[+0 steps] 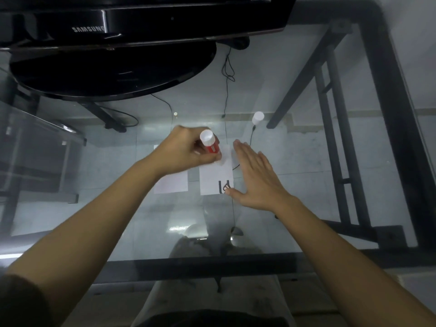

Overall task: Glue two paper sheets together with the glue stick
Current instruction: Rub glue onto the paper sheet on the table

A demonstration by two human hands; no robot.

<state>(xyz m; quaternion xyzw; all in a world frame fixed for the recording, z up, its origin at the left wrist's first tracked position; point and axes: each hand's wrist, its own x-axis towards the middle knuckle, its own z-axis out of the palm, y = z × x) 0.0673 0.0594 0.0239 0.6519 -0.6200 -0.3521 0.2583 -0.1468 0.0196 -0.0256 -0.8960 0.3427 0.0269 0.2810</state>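
Two paper sheets (215, 178) mid-tabletop (295, 185): left hand (186, 153) pinching glue stick (211, 145) onto right sheet's far edge; right hand (256, 177) spread flat, likely steadying it.

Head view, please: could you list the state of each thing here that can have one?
Glue stick: uncapped, tilted, tip down on the right sheet.
Cap: off, standing alone on the glass table.
Right sheet: flat, marked side up, pinned at its edge.
Left sheet: flat, partly under the forearm.
Left hand: closed around the glue stick.
Right hand: open, flat, steadying the right sheet.
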